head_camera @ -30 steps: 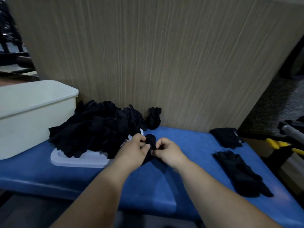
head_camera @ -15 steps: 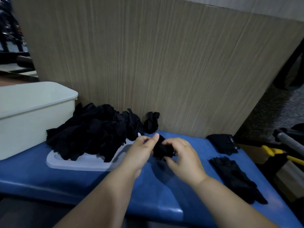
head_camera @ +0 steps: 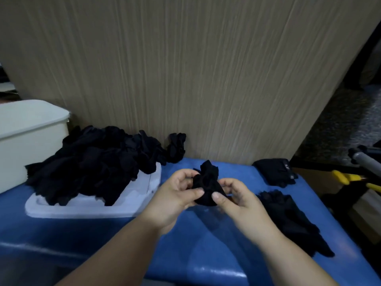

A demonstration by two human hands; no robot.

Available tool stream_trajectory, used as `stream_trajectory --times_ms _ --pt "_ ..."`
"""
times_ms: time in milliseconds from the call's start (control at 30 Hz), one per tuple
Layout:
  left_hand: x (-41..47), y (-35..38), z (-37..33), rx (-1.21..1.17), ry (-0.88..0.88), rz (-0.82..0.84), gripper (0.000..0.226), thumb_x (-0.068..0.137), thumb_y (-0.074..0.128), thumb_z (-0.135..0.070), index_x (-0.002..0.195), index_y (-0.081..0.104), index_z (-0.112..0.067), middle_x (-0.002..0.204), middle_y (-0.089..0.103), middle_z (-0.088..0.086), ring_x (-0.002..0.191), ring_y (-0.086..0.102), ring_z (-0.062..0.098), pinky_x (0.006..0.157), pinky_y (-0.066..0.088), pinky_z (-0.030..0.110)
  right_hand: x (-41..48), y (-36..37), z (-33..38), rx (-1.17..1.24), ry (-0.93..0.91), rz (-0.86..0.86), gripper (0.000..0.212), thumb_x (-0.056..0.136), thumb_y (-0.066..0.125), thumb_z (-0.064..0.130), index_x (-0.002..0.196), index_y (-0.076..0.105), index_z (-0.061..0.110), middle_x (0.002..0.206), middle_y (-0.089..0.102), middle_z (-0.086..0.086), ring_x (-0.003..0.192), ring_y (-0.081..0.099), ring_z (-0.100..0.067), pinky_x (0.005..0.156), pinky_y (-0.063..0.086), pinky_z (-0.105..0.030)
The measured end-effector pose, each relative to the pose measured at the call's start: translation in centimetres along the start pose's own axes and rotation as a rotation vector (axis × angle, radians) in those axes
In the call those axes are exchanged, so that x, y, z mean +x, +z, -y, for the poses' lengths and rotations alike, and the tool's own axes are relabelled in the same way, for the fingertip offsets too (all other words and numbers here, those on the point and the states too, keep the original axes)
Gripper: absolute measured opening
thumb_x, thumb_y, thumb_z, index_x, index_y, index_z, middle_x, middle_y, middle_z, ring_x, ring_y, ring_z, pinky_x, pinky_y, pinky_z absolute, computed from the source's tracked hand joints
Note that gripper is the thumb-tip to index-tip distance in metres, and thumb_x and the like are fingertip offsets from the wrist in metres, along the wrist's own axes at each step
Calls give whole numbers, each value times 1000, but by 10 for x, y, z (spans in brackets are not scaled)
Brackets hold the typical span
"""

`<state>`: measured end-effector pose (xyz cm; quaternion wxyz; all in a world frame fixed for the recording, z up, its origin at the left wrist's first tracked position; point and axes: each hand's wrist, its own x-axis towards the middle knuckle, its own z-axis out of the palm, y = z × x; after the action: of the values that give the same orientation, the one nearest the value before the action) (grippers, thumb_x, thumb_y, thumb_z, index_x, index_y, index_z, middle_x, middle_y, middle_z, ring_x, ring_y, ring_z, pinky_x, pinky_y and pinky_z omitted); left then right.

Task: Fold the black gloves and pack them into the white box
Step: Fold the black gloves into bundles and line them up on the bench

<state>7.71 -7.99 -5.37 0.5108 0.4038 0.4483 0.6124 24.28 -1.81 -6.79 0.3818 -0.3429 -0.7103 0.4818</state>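
Folded glove [head_camera: 274, 172], far right: small pale mark, not legible. Glove [head_camera: 206, 182]: black, bunched into a wad, held above the blue table [head_camera: 206, 244]. Left hand [head_camera: 177, 195] and right hand [head_camera: 237, 199] both pinch it, thumbs on its near side. Box [head_camera: 31, 137]: white, far left.

bunched black glove [head_camera: 207, 186]: crumpled, mid-air, centre | glove pile [head_camera: 97, 162]: heaped beside white box [head_camera: 31, 141] | flat glove [head_camera: 288, 219]: lying right

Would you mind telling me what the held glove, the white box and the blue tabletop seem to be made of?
Glove: soft matte black knit or fabric, judging by how it bunches. Box: likely smooth moulded plastic, with a rolled rim. Tabletop: probably glossy vinyl padding; it shows highlights and rounded edges.
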Motion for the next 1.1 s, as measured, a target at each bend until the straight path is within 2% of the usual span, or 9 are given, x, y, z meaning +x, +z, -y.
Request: stream_trajectory --times_ms 133,233,333,400,600,700,833,1000,1100 --pt "2 5 7 160 23 39 22 81 67 0 93 53 -13 87 67 -3 86 63 15 80 52 33 6 -9 2 41 2 9 29 64 76 40 91 66 33 96 67 -13 85 63 -26 82 52 -39" --pt "1 6 9 219 55 134 26 75 70 -9 97 59 -15 93 67 -6 93 63 11 80 49 25 7 -20 3 19 -7 -16 22 65 77 25 77 59 26 74 60 -4 67 52 -15 66 45 -32" --pt "0 7 10 295 64 184 31 73 69 -14 101 66 -26 104 68 -7 106 62 11 89 50 29 6 -28 0 -13 -8 -48 35 72 76 4 65 48 23 58 47 7 55 42 -8 54 36 -24" --pt "1 9 11 372 85 157 30 75 67 -10 96 67 -31 104 68 -7 105 62 10 91 51 30 6 -30 -1 -23 5 -44 39 71 77 5 62 45 26 54 43 12 52 38 -6 51 34 -21" --pt "6 7 17 485 165 -54 14 72 71 -18 82 66 -26 92 67 0 91 63 25 85 54 41 9 -32 -4 18 5 25 34 56 78 39 72 54 21 67 55 2 65 49 -13 64 41 -35" --pt "3 10 14 497 159 -33 31 77 73 -5 91 66 -31 96 66 -3 86 62 18 77 55 33 9 -31 -3 65 9 54 28 54 77 41 71 60 28 69 57 2 68 51 -15 68 43 -37" --pt "2 18 4 566 172 -84 14 68 73 -26 77 63 -30 78 64 -8 72 56 22 73 52 42 9 -29 3 132 -5 93 28 58 78 41 76 64 25 76 56 -9 73 50 -20 72 43 -41" --pt "7 31 -14 621 187 -150 17 76 68 -32 74 55 -21 73 63 2 71 59 19 77 51 48 6 -39 18 323 -64 233 31 65 73 12 95 67 19 89 63 -8 81 55 -18 73 48 -25" --pt "6 35 -17 686 173 -213 24 85 66 -24 70 49 -18 65 54 2 61 48 18 62 46 45 2 -43 23 237 -93 232 37 72 72 -2 104 65 17 86 66 6 72 56 -3 67 46 -17"
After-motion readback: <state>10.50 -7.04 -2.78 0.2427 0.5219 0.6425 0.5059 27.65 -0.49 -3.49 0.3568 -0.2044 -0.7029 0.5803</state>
